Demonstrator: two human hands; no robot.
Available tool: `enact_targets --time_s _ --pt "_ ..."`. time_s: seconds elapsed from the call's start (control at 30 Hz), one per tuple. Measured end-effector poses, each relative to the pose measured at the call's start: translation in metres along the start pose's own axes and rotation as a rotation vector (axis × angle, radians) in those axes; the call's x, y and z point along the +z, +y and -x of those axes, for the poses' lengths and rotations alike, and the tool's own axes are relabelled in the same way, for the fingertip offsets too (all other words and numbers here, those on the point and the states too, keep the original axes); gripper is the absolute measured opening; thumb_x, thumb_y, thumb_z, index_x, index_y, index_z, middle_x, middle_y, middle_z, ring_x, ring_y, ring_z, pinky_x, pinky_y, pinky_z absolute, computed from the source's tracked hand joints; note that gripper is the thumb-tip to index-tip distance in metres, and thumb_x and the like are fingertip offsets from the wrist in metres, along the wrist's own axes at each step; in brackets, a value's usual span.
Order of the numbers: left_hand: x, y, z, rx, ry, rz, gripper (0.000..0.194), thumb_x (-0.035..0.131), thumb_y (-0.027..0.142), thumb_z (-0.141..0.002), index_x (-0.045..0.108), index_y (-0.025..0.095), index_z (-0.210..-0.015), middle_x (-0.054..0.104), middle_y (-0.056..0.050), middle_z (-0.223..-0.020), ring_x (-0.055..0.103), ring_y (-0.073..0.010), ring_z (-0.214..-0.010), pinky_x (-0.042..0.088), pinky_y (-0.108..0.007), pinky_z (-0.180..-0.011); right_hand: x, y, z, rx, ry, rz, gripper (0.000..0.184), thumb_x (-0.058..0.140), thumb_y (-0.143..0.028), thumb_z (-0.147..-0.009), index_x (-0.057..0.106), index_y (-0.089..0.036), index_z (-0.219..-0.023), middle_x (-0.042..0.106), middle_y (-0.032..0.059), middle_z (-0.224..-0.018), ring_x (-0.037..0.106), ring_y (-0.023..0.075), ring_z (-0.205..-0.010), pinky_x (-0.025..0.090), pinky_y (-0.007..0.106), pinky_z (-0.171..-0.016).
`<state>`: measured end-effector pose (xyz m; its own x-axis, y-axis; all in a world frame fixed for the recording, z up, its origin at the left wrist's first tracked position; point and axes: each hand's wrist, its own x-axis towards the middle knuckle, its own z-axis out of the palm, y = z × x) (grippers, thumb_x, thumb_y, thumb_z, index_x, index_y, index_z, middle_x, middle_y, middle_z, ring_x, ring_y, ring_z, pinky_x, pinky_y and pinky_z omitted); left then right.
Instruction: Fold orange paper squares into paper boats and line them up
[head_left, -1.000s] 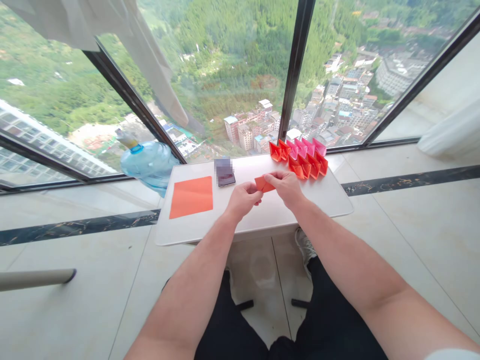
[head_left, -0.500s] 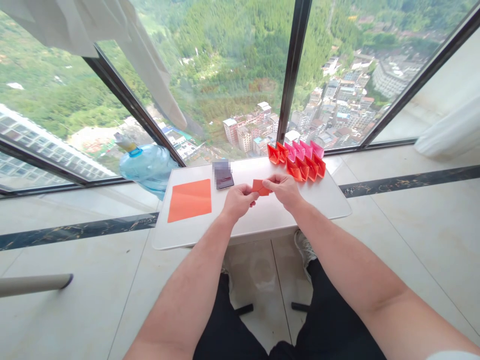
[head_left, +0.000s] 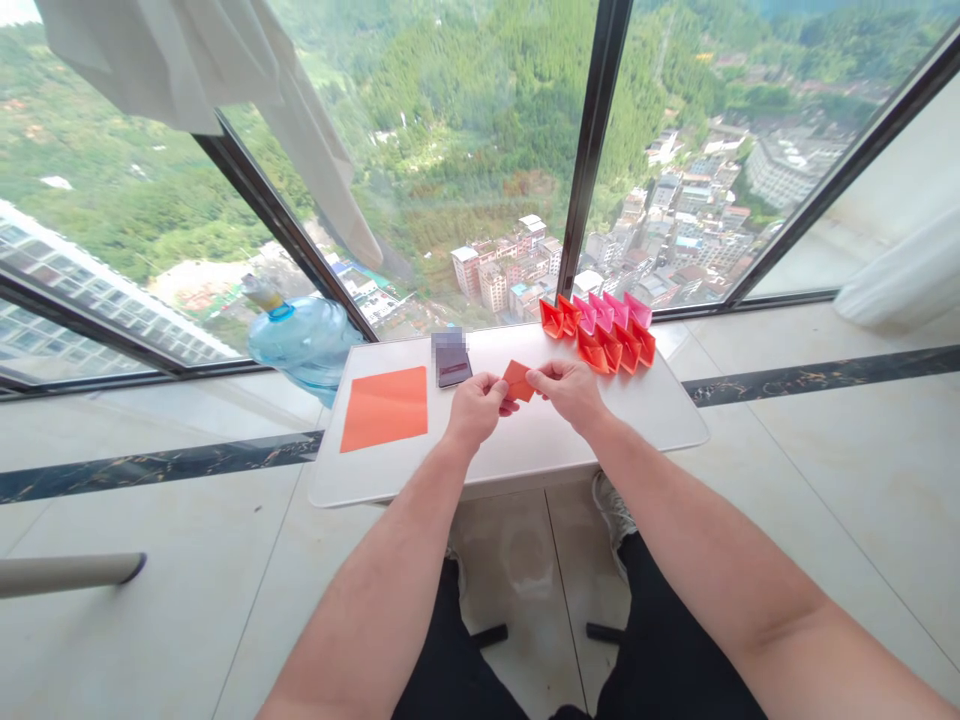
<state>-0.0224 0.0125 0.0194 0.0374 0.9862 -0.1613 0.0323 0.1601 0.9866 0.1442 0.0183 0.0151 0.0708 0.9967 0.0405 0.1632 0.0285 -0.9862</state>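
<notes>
A small folded piece of orange paper [head_left: 519,380] is held up between both hands over the white table [head_left: 517,450]. My left hand [head_left: 478,408] pinches its left corner between thumb and fingers. On the opposite corner, my right hand [head_left: 568,392] has thumb and fingers closed. The folded paper is turned so a corner points upward. To the left, a flat sheet of orange paper [head_left: 385,408] lies on the table. Beyond my right hand stand several folded red-orange paper pieces [head_left: 616,348], with a row of pink folded paper pieces [head_left: 611,312] behind them.
A phone [head_left: 453,368] lies at the table's back edge, partly blurred out. Past the table's left end is a large blue water bottle [head_left: 304,345]. Tall windows [head_left: 465,130] rise close behind. A beige pole [head_left: 71,573] extends in from the left above the floor.
The folded orange paper has turned from lying level between my fingers to standing on a corner. My grip on its two sides has shifted slightly. The camera view has moved a little.
</notes>
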Motion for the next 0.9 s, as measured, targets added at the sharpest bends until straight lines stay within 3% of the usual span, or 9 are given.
enact_targets --time_s 0.1,0.27,0.47,0.57,0.63,0.73,0.9 --pt "0.001 -0.002 -0.002 0.015 0.037 -0.023 0.024 0.071 0.036 -0.08 0.061 0.014 -0.076 0.068 -0.005 -0.061 0.069 -0.018 -0.057 0.056 -0.029 -0.056 0.002 0.002 0.0 -0.003 0.02 0.0 0.025 0.071 -0.041 -0.072 0.066 -0.018 -0.062 0.059 -0.0017 -0.055 0.049 0.0117 -0.052 0.037 0.026 -0.05" --pt "0.005 0.001 0.003 0.07 0.125 0.087 0.034 0.077 0.029 -0.072 0.06 0.016 -0.098 0.072 -0.004 -0.083 0.072 -0.0184 -0.066 0.059 -0.032 -0.061 0.007 0.003 0.0 -0.02 0.078 -0.056 0.028 0.073 -0.046 -0.073 0.07 -0.018 -0.071 0.065 0.0003 -0.061 0.055 0.0135 -0.055 0.045 0.027 -0.054" --pt "0.004 0.007 0.004 0.106 0.159 0.148 0.031 0.082 0.033 -0.066 0.066 0.015 -0.086 0.073 -0.005 -0.085 0.072 -0.0191 -0.08 0.06 -0.035 -0.075 0.009 0.001 0.003 -0.012 -0.061 -0.161 0.036 0.07 -0.053 -0.078 0.072 -0.017 -0.079 0.068 0.003 -0.067 0.061 0.0141 -0.059 0.05 0.027 -0.055" --pt "0.001 0.007 0.001 0.076 0.098 0.23 0.033 0.082 0.031 -0.065 0.067 0.015 -0.089 0.072 -0.003 -0.079 0.07 -0.0164 -0.074 0.057 -0.036 -0.079 0.009 0.0 0.004 0.005 -0.161 -0.218 0.035 0.068 -0.05 -0.081 0.072 -0.016 -0.078 0.069 0.0041 -0.07 0.062 0.014 -0.064 0.052 0.026 -0.057" --pt "-0.001 0.006 0.0 0.058 0.0 0.294 0.033 0.082 0.029 -0.063 0.067 0.014 -0.089 0.072 -0.003 -0.076 0.069 -0.0162 -0.071 0.056 -0.037 -0.079 0.009 -0.001 0.004 0.004 -0.179 -0.238 0.03 0.074 -0.044 -0.076 0.072 -0.016 -0.087 0.072 0.0042 -0.08 0.064 0.0138 -0.067 0.054 0.027 -0.059" --pt "-0.003 0.006 0.0 0.03 -0.094 0.358 0.032 0.083 0.028 -0.062 0.065 0.014 -0.084 0.07 -0.003 -0.073 0.068 -0.0164 -0.069 0.055 -0.036 -0.075 0.007 -0.004 0.004 -0.003 -0.246 -0.26 0.041 0.079 -0.039 -0.071 0.071 -0.019 -0.106 0.074 0.0042 -0.092 0.066 0.0146 -0.072 0.055 0.027 -0.06" --pt "-0.004 0.01 0.003 -0.032 -0.109 0.35 0.032 0.084 0.028 -0.061 0.06 0.016 -0.079 0.067 0.0 -0.069 0.063 -0.012 -0.063 0.049 -0.027 -0.064 0.004 -0.007 0.005 0.001 -0.312 -0.282 0.035 0.082 -0.04 -0.068 0.069 -0.017 -0.091 0.072 0.0021 -0.08 0.068 0.0158 -0.071 0.055 0.028 -0.062"
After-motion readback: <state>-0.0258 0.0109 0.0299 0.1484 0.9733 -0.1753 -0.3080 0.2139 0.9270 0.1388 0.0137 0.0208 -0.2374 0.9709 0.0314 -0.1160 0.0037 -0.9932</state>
